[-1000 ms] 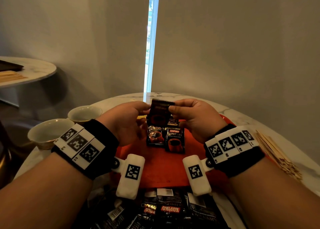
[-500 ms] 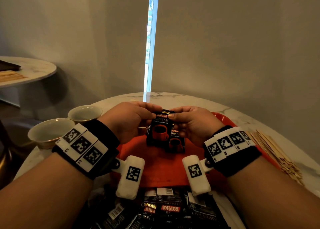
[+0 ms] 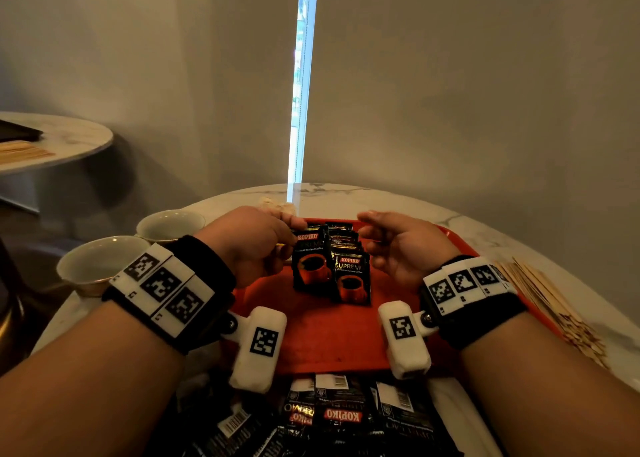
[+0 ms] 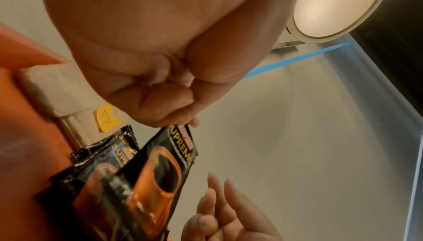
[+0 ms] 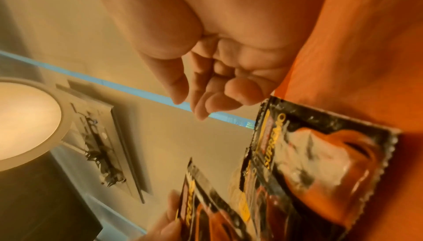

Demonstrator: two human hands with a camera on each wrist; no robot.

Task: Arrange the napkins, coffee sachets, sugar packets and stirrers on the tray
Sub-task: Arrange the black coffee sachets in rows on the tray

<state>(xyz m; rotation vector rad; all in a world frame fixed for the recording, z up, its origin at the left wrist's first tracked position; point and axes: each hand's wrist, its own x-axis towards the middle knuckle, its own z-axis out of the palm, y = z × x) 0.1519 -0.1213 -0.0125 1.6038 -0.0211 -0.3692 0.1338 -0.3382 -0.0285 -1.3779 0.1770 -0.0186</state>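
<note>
Left fingers (image 4: 178,116): pinching the top edge of the front Kopiko sachet (image 3: 310,261), standing on the red tray (image 3: 311,345).
Right hand (image 3: 398,248): fingers apart, empty, just beside.
Risk: letting go topples the leaning sachet row (image 3: 349,276).

walls (image 3: 450,93): beige | blind gap (image 3: 301,86): daylight | ceiling lamp (image 4: 338,4): lit

Coffee sachets (image 3: 330,269) on tray (image 3: 332,339), cups (image 3: 91,266) left, stirrers (image 3: 550,304) right.
</note>
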